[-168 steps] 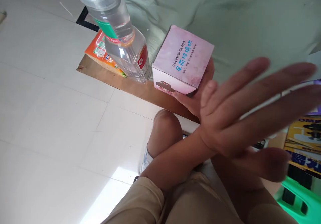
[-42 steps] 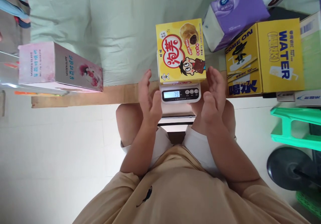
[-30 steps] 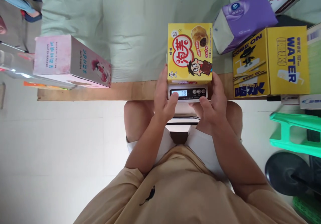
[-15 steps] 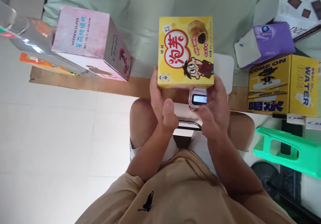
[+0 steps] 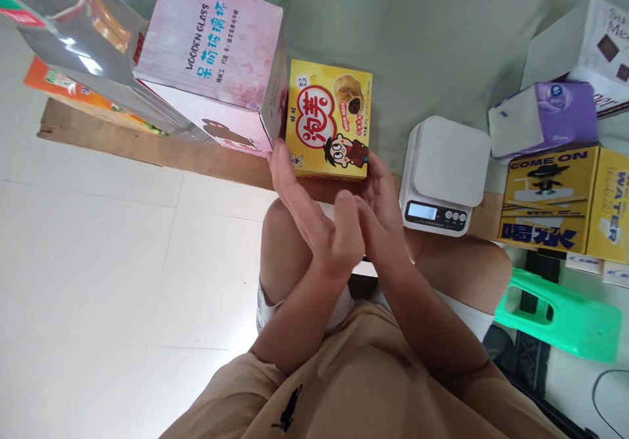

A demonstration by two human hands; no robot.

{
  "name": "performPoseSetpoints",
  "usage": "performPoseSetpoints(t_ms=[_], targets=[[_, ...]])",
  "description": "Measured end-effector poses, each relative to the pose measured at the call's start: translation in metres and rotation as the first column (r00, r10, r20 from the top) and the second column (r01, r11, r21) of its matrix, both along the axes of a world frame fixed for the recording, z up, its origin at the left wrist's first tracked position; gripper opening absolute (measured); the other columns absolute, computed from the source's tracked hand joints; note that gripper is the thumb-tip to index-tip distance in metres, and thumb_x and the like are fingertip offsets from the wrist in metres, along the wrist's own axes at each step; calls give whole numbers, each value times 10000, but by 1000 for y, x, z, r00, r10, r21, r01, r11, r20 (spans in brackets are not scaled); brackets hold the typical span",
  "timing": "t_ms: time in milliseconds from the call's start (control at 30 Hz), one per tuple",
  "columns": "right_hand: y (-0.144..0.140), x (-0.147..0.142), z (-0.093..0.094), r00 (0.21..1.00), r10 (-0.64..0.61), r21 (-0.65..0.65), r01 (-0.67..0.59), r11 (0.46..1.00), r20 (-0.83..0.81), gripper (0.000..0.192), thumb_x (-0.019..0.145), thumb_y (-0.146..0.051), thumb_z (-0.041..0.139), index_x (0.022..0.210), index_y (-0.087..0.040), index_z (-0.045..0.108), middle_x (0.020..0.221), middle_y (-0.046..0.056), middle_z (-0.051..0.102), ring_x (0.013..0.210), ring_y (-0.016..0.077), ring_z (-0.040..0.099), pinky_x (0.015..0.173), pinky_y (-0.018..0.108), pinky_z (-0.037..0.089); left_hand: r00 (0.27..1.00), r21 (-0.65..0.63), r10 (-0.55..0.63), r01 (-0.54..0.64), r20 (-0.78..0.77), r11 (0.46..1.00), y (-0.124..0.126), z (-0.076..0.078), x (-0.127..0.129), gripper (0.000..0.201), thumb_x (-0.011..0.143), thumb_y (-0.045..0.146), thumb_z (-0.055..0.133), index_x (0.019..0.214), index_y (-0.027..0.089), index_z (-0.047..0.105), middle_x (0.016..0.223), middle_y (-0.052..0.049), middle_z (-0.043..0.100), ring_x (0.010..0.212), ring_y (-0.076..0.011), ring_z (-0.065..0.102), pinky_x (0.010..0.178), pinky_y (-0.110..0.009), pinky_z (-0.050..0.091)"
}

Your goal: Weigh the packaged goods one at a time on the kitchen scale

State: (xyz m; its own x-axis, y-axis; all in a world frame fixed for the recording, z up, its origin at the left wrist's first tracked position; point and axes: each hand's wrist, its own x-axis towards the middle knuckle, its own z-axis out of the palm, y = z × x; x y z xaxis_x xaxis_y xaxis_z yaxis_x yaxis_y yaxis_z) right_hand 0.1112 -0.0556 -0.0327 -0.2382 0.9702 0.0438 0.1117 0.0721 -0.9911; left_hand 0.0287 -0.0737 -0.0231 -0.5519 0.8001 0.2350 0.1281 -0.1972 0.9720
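A yellow cream puff snack box [image 5: 328, 121] lies flat on the green cloth, close against the right side of a pink glass-cup box [image 5: 211, 39]. My left hand [image 5: 314, 219] has its fingers at the box's lower left corner, in the narrow space by the pink box. On the opposite side, the fingers of my right hand [image 5: 386, 213] press the lower right corner, so the box sits between both hands. My thumbs are off it, near each other. To the right of my right hand stands a white digital kitchen scale [image 5: 449, 160] with a bare platform and lit display.
At the left are a clear plastic container [image 5: 73, 26] and an orange packet [image 5: 88, 98]. On the right stand a purple tissue pack [image 5: 560, 114], a yellow drink carton [image 5: 545, 193] and a white meal box [image 5: 599, 52]. A green stool [image 5: 584, 321] is below the table's wooden edge [image 5: 122, 154].
Both hands have carried the yellow box left, from over the scale to beside the pink box. The scale is now fully uncovered. The view has shifted slightly.
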Motion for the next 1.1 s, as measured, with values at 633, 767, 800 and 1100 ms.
performPoseSetpoints(t_ms=[633,767,800,1100], targets=[[-76,187,35,800,-594,199,598,776,-85,336,866,-475,741,1115,-249,744,1081,78,740,1007,240,756,961,483,658,988,395,141,-102,-71,913,15,-10,36,308,944,427,610,1204,270,657,1094,-68,563,1090,-258,616,976,-500,559],[-90,243,33,604,-795,152,792,591,-58,352,793,-404,766,1105,-257,696,1248,76,699,1192,240,709,1130,542,566,986,426,-104,152,-134,892,3,-11,80,292,982,403,572,1233,295,676,1090,-69,595,1071,-262,634,943,-476,556],[-90,252,30,576,-816,138,813,566,-46,377,788,-405,767,1126,-259,681,1353,84,676,1289,249,682,1200,576,513,968,390,-188,239,-166,889,-1,-9,94,299,1000,402,553,1254,293,666,1119,-77,615,1091,-266,643,956,-476,558],[-60,270,-2,615,-786,195,780,595,-61,419,901,-542,683,1261,-338,623,1759,30,376,1668,263,385,1396,603,268,617,41,-685,754,-387,656,-9,-4,199,613,1096,507,444,1609,180,377,1573,-229,529,1507,-332,534,1249,-533,477]])
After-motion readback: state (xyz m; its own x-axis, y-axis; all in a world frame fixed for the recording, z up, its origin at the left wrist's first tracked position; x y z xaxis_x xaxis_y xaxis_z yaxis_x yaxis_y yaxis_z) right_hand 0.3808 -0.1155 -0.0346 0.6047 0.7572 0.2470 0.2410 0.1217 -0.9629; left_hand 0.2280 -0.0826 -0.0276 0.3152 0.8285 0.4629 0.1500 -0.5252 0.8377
